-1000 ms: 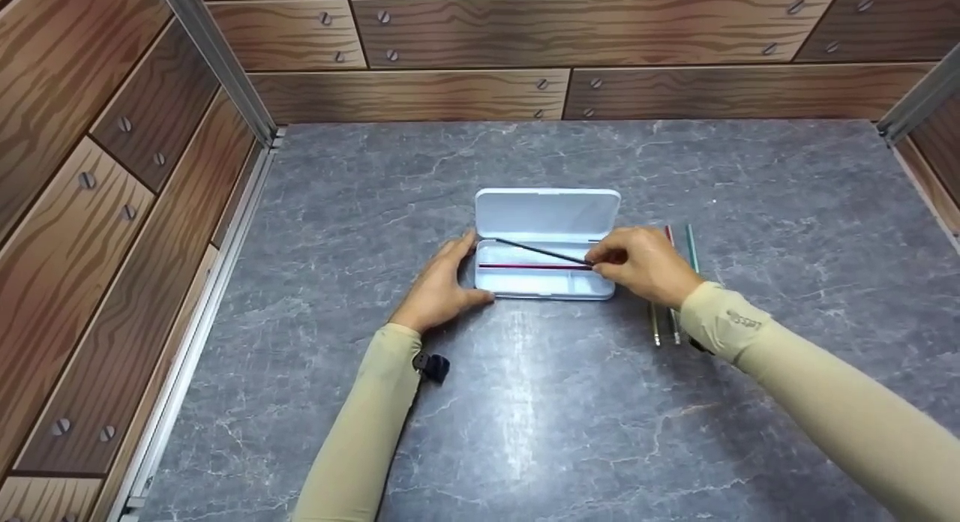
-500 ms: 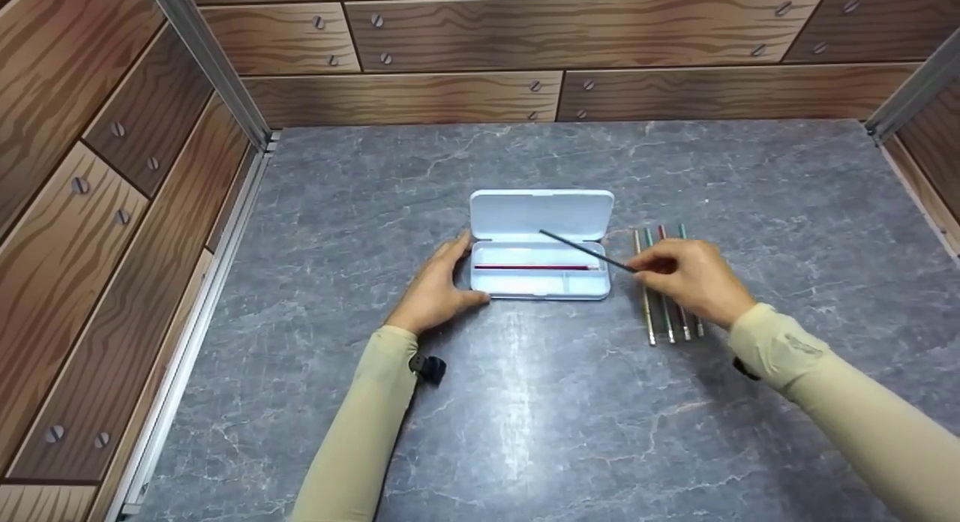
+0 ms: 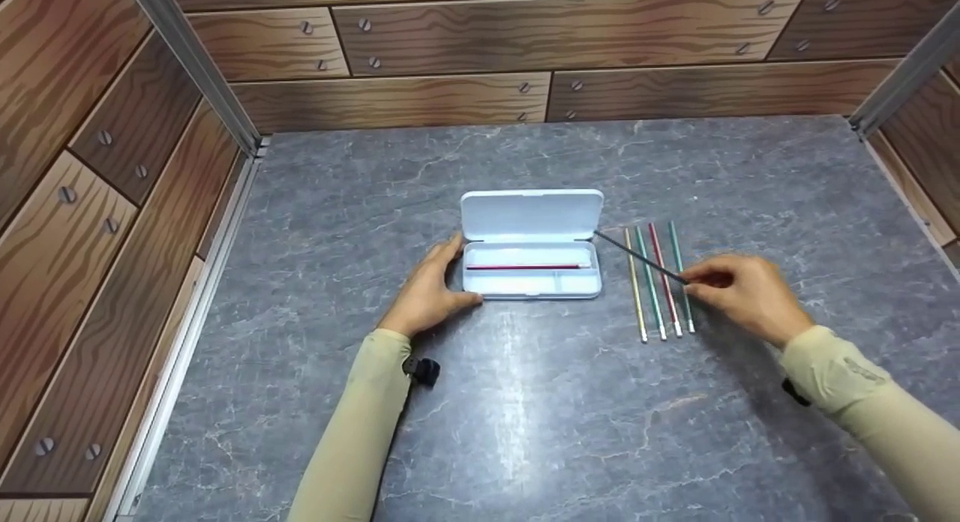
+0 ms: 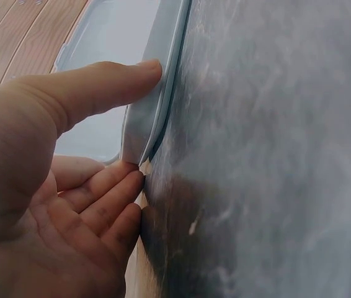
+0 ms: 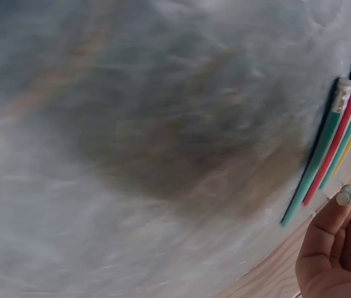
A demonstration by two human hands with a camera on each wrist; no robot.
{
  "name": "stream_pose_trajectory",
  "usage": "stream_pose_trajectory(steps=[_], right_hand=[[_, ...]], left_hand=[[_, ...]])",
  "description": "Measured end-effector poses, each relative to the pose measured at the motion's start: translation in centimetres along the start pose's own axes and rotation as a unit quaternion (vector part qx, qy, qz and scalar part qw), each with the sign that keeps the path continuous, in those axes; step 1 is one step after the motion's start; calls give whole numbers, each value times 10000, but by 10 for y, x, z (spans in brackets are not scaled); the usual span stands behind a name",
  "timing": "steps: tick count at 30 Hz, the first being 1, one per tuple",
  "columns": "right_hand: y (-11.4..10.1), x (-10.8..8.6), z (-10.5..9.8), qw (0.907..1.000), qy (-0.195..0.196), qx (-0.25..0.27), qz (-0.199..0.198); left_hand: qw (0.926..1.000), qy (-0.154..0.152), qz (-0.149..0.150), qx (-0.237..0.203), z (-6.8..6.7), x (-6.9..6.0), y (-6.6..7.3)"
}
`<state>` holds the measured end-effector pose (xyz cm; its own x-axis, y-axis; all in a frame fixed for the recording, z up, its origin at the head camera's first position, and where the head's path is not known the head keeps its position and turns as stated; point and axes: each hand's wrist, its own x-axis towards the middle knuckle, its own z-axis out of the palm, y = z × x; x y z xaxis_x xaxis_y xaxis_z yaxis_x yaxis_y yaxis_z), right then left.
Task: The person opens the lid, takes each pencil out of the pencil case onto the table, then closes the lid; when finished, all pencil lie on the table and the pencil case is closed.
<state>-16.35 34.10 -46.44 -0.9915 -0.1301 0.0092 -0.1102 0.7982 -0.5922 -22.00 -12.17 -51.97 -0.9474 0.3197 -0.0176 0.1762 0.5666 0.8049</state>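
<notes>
A pale, translucent pencil case (image 3: 531, 297) lies with its lid raised, and a red pencil (image 3: 525, 267) rests in its long compartment. My left hand (image 3: 427, 293) holds the case's left end, the thumb along the front side and the fingers round the end and back. In the left wrist view, the thumb (image 4: 110, 87) presses the case wall (image 4: 147, 115). My right hand (image 3: 750, 293) pinches a black pencil (image 3: 637, 256) near its eraser end, above the row of pencils. The pencil slants up and left toward the lid. Its eraser tip (image 5: 346, 196) shows in the right wrist view.
Right of the case lie a yellow pencil (image 3: 636, 289), a green pencil (image 3: 651, 286), a red pencil (image 3: 664, 282) and another green pencil (image 3: 677, 256), side by side on the grey marbled table (image 3: 570, 417). Wood-patterned walls (image 3: 450, 42) enclose the back and sides.
My right hand has carried the black pencil out from over the case, rightward across the row of pencils. My left hand has stayed on the case's left end.
</notes>
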Motion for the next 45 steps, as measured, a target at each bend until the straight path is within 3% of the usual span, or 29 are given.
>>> stream_pose_trajectory(steps=[4,12,17,23,27,38,41,45], right_hand=[[12,-10,-4,9998,180,-60,19],[27,-22,-13,9979,487,-13,422],[32,-24,-16,9952,691,-144,680],[35,-22,-13,9918,742,-275,1005],[35,-22,-10,9897,799,-317,1146],[25,-22,-4,9829,879,-262,1594],[22,-22,-3,9826,865,-272,1622],[19,-22,2,9834,914,-276,1545]], left_hand=[[9998,-50,-139,-97,-3,-4,8],[10000,26,-58,4,-3,-4,7],[9999,-27,-116,-59,-2,-3,7],[9999,78,63,56,2,1,-4],[9999,11,-52,-102,-2,-2,5],[10000,-34,5,69,6,8,-17],[10000,-42,-25,42,4,6,-13],[9999,-61,-124,21,-1,0,2]])
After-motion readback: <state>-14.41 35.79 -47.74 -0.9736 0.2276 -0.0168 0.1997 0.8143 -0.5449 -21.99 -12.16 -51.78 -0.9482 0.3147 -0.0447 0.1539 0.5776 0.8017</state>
